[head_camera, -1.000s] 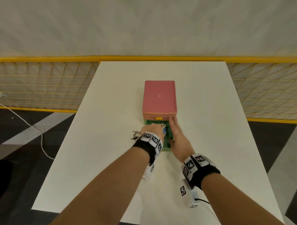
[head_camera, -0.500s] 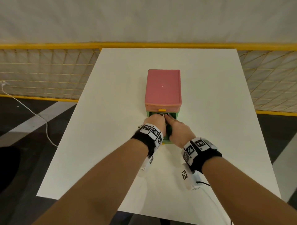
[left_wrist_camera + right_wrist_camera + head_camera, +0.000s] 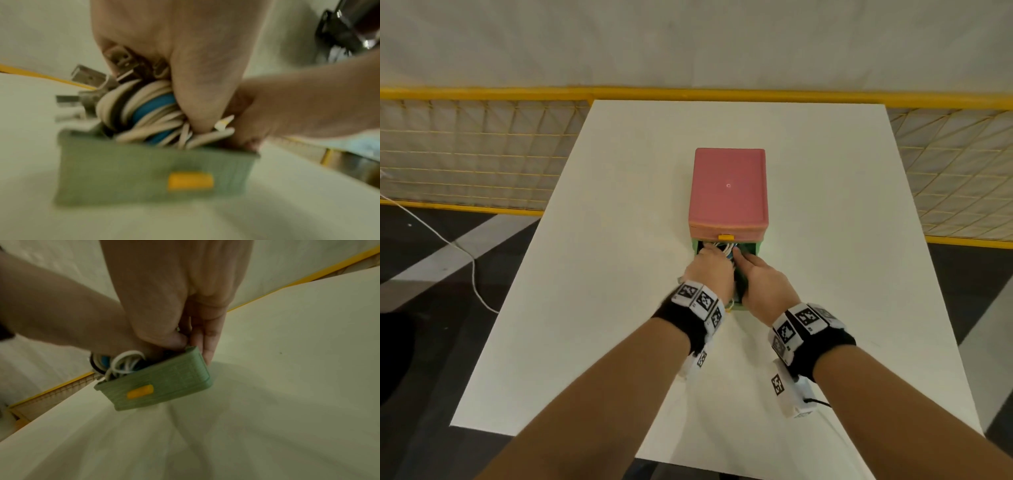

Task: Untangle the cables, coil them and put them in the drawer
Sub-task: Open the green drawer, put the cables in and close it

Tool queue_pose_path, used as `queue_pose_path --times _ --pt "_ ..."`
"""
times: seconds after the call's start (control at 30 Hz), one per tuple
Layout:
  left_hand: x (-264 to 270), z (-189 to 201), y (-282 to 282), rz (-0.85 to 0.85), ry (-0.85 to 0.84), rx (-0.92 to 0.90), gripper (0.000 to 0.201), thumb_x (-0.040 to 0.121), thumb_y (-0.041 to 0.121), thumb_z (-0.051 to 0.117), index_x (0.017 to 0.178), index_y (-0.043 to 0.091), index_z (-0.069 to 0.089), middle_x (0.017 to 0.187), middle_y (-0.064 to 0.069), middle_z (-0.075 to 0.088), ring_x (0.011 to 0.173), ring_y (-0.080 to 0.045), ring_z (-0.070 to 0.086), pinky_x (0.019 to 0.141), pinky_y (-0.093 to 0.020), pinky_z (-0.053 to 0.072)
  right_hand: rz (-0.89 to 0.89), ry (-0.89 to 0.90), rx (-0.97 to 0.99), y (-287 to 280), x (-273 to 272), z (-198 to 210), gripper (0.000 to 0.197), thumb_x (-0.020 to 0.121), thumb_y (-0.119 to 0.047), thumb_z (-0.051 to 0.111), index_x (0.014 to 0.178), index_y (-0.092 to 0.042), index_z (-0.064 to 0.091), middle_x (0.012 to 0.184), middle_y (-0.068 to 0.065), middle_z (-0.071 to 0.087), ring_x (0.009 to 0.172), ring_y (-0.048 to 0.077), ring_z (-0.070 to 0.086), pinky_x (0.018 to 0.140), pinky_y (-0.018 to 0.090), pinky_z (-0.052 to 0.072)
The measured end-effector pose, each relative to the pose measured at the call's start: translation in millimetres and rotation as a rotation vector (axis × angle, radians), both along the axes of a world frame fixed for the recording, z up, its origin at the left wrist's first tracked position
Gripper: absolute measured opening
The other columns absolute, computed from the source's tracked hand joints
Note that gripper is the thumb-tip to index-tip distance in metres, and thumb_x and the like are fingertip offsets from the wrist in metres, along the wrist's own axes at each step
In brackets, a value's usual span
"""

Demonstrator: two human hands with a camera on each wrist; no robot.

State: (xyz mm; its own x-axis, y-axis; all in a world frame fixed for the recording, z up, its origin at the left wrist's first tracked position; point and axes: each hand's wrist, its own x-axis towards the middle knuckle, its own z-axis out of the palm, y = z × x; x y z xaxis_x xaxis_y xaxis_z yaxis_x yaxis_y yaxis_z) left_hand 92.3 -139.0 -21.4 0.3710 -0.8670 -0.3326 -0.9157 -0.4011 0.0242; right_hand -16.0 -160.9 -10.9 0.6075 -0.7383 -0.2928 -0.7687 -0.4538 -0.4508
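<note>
A pink drawer box (image 3: 728, 192) stands mid-table, its green drawer (image 3: 152, 170) (image 3: 156, 386) with a yellow handle pulled out towards me. My left hand (image 3: 709, 269) (image 3: 185, 65) grips a coiled bundle of white and blue cables (image 3: 722, 247) (image 3: 144, 104) (image 3: 125, 360) and holds it down inside the drawer. Metal USB plugs (image 3: 90, 78) stick out past the drawer's left wall. My right hand (image 3: 762, 279) (image 3: 174, 288) straddles the drawer's right wall, thumb inside, fingers (image 3: 205, 345) outside. The drawer's floor is hidden.
The white table (image 3: 619, 240) is bare around the box. A yellow mesh fence (image 3: 482, 154) runs behind and beside it. A white cord (image 3: 448, 243) trails over the dark floor at the left.
My left hand has pushed the cable bundle forward and down into the drawer. My right hand has left the box front and closed on the drawer's right wall.
</note>
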Motion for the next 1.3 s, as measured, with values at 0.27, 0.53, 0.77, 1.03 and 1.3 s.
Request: queue_pose_path --times 0.27,0.53,0.77,1.03,1.3 --pt "-1 8 -3 0.135 0.207 0.216 0.041 0.095 0.022 0.037 0.126 -0.004 0.046 0.116 -0.013 0.056 0.099 -0.022 0.061 0.069 -0.028 0.047 0.025 -0.024 -0.048 8 -7 -3 0.069 0.090 -0.021 0.053 0.149 -0.021 0.018 0.129 0.008 0.041 0.097 0.031 0.058 0.084 0.036 0.047" --pt "-17 -15 15 0.050 0.043 0.119 0.053 0.093 0.015 0.036 0.136 -0.015 0.040 0.122 -0.020 0.060 0.100 -0.024 0.062 0.082 -0.026 0.051 -0.020 -0.036 -0.002 5 -6 -6 0.069 0.088 -0.017 0.054 0.148 -0.012 0.020 0.134 0.009 0.041 0.104 0.030 0.059 0.085 0.037 0.047" --pt "-8 0 8 0.073 0.358 0.021 0.056 0.090 0.018 0.045 0.138 -0.009 0.039 0.122 -0.021 0.051 0.107 -0.033 0.055 0.089 -0.034 0.048 -0.095 -0.130 -0.048 10 -9 -6 0.019 0.087 -0.008 0.050 0.105 -0.006 0.052 0.111 0.009 0.048 0.081 0.033 0.058 0.062 0.031 0.033" --pt "36 11 35 0.056 0.702 -0.555 0.029 0.090 0.013 0.067 0.117 0.003 0.068 0.104 -0.004 0.054 0.090 -0.010 0.054 0.083 -0.005 0.039 -0.074 -0.202 -0.095 11 -16 -12 0.022 0.082 -0.003 0.051 0.103 -0.007 0.056 0.115 0.008 0.050 0.083 0.032 0.058 0.064 0.028 0.039" --pt "9 -11 30 0.007 0.593 -0.516 0.017 0.087 0.018 0.068 0.092 0.001 0.070 0.089 -0.003 0.046 0.083 -0.016 0.047 0.073 -0.019 0.036 -0.035 -0.389 -0.239 18 -21 -15 0.041 0.083 -0.003 0.059 0.123 -0.004 0.058 0.128 0.011 0.060 0.110 0.028 0.061 0.095 0.036 0.051"
